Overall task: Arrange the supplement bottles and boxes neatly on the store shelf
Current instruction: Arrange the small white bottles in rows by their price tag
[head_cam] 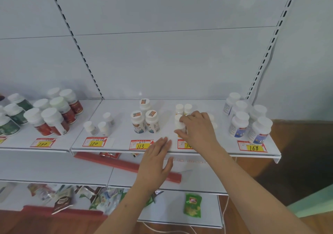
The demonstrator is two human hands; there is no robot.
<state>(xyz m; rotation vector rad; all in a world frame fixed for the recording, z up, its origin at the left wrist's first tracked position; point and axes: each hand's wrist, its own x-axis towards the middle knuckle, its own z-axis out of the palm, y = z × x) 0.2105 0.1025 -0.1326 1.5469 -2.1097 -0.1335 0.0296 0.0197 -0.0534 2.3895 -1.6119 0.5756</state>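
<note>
Small white bottle gripped on the upper shelf, right hand.

The small white bottle is held upright by the curled fingers of the right hand, on the shelf just behind a half-hidden price tag. Two like bottles are seen behind it. The left hand is laid flat, fingers straight, on the shelf's front edge, nothing grasped.

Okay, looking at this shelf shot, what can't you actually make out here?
Head view:
- Price tag under the small white bottles: its number is partly covered by the right hand.
- Small white bottles: some hidden behind that hand, so no count.
- Green-labelled bottles: group cut off by the left edge.
- Bottle label text: too small and blurred.
- Packets on the lowest shelf: blurred, partly behind the left forearm.
</note>
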